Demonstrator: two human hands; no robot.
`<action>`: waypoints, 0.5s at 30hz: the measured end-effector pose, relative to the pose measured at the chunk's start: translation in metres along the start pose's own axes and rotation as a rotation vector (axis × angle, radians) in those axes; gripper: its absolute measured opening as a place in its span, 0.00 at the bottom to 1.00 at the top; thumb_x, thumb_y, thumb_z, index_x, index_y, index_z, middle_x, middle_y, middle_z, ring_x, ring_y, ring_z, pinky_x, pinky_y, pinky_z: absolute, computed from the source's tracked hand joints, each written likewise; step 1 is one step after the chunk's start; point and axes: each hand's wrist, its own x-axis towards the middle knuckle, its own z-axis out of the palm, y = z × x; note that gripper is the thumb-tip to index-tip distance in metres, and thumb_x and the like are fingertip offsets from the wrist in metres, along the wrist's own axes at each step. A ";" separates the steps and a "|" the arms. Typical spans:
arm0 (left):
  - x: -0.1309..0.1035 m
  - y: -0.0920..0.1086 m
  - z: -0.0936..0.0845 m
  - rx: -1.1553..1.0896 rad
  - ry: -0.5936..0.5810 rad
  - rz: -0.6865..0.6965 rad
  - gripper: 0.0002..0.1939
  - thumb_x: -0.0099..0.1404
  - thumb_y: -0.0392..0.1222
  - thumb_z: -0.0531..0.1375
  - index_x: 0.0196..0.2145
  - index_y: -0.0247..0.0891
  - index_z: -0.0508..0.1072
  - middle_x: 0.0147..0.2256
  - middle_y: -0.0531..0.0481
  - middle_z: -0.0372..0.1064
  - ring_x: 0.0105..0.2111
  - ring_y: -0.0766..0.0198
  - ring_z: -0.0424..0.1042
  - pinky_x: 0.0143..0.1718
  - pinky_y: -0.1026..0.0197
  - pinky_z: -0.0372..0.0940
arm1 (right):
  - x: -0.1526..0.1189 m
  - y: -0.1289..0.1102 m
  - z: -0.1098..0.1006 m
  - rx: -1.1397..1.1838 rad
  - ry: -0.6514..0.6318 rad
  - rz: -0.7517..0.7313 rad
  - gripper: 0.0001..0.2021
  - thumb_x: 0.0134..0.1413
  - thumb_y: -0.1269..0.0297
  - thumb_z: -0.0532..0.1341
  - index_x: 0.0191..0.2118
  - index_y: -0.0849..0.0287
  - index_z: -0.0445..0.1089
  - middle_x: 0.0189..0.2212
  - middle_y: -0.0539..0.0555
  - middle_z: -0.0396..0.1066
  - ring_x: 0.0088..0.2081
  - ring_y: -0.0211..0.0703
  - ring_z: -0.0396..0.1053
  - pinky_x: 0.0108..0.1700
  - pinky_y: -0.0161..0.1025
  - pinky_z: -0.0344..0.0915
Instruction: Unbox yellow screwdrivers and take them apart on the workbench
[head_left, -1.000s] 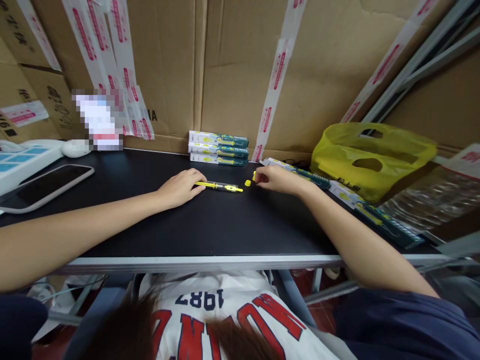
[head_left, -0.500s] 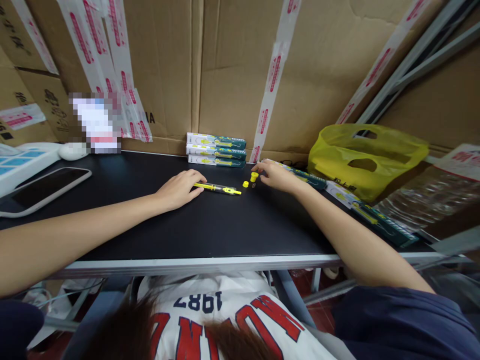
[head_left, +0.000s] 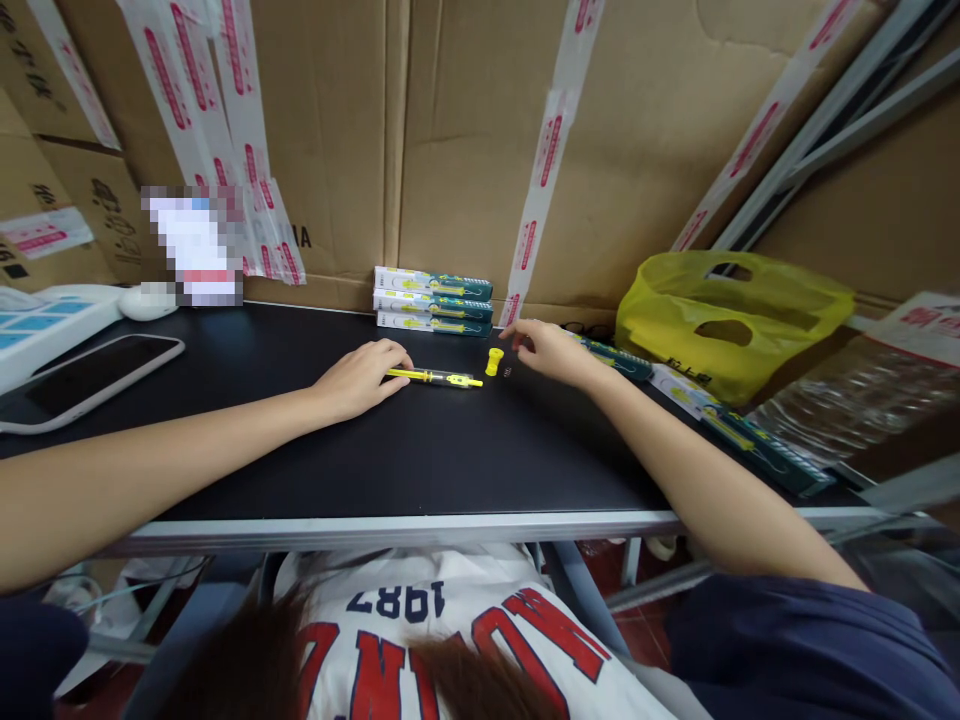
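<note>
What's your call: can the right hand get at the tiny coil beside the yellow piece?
Probably yes: the tiny coil lies near the right hand, nothing visible between them; the yellow piece is on its other side.

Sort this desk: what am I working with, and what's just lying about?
Likely in use:
- yellow-and-clear pen, in your left hand
- yellow spool-shaped piece
- tiny coil-like piece
- perhaps the stacked boxes, which picture yellow items

Apparently just lying about:
- phone
- yellow bag
</note>
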 end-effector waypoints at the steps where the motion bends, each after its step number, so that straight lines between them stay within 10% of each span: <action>1: 0.000 0.000 0.000 0.000 0.000 0.001 0.15 0.67 0.48 0.50 0.45 0.41 0.69 0.52 0.46 0.64 0.53 0.54 0.63 0.56 0.49 0.59 | -0.001 -0.002 -0.002 0.013 -0.001 -0.023 0.20 0.48 0.75 0.55 0.49 0.58 0.70 0.38 0.55 0.71 0.34 0.41 0.67 0.38 0.37 0.63; 7: 0.001 -0.001 0.001 -0.014 -0.002 0.000 0.14 0.67 0.48 0.50 0.45 0.41 0.69 0.51 0.46 0.65 0.52 0.54 0.64 0.55 0.49 0.59 | -0.003 -0.015 0.005 0.126 -0.105 -0.237 0.22 0.50 0.69 0.59 0.53 0.55 0.69 0.51 0.59 0.62 0.50 0.47 0.65 0.47 0.41 0.67; 15: 0.001 -0.002 0.002 -0.044 0.008 0.010 0.15 0.67 0.49 0.49 0.44 0.41 0.69 0.51 0.46 0.65 0.51 0.54 0.65 0.56 0.50 0.59 | 0.004 -0.019 0.016 0.076 -0.119 -0.151 0.12 0.56 0.67 0.59 0.44 0.59 0.74 0.44 0.59 0.71 0.43 0.45 0.70 0.49 0.42 0.66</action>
